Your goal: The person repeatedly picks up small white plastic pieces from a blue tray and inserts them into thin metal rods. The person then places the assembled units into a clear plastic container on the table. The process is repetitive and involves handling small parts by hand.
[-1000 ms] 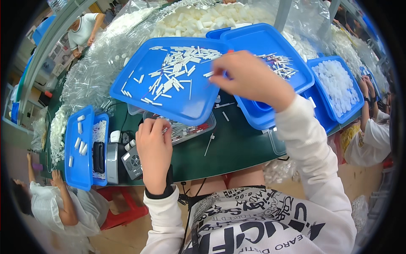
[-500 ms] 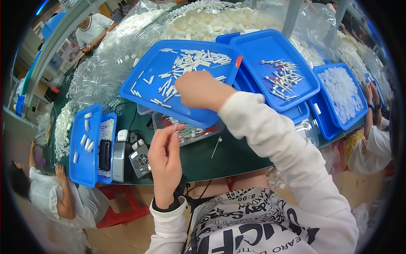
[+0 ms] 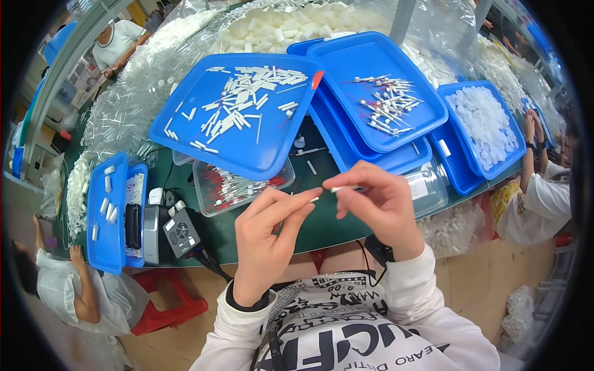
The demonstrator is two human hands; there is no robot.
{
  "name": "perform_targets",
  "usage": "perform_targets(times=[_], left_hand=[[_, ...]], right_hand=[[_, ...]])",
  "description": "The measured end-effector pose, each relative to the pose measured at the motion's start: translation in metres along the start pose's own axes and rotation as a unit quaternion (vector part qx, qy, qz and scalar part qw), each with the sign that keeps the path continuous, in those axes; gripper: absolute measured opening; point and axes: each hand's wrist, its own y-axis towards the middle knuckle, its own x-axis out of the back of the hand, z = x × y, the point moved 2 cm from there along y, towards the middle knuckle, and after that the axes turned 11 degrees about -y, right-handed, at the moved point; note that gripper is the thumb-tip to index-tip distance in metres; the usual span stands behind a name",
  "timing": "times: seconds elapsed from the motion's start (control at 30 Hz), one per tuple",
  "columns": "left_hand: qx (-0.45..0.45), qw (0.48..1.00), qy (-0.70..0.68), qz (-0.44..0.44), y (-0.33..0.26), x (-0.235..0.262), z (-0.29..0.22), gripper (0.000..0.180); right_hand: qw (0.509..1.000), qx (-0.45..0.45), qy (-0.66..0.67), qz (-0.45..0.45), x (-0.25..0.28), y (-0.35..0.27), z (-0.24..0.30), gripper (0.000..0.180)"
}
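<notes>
My left hand [image 3: 266,235] and my right hand [image 3: 382,207] are close together over the table's front edge. Between the left thumb and forefinger a small white tip [image 3: 314,200] shows; the rest of that piece is hidden. A short white tube [image 3: 338,189] is pinched in my right fingertips, pointing toward the left hand. Beyond them, a tilted blue tray [image 3: 185,139] carries many loose white tubes [image 3: 230,117]. Under its near edge sits a clear box [image 3: 213,209] of white and red thin parts. One white tube [image 3: 312,167] lies on the green tabletop.
At right, stacked blue trays [image 3: 343,55] hold white-and-red sticks; another blue tray [image 3: 520,139] holds translucent caps. Left are blue bins [image 3: 99,179], a black device [image 3: 180,234] and cables. White cylinders [image 3: 297,28] and clear bags pile up behind. People sit at both sides.
My right hand has left the tilted tray and come back beside my left, now with a white tube. My left hand has shifted right and slightly down.
</notes>
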Motion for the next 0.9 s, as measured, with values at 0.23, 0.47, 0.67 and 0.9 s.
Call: perform_targets(times=[0.23,0.47,0.67,0.9], left_hand=[[-0.110,0.988,0.111,0.023,-0.004,-0.016,-0.001,0.022],[-0.140,0.971,0.190,0.034,-0.009,-0.027,-0.005,0.028],[-0.185,0.935,0.301,0.020,-0.012,-0.033,-0.006,0.029],[-0.239,0.928,0.284,0.037,-0.011,-0.043,0.004,0.031]], right_hand=[[0.996,-0.041,0.077,0.003,0.002,-0.025,-0.011,0.019],[0.995,-0.095,0.037,-0.003,0.014,-0.036,-0.011,0.020],[0.996,-0.090,0.013,-0.016,0.013,-0.038,-0.013,0.019],[0.990,-0.140,0.013,0.006,0.022,-0.040,-0.019,0.019]])
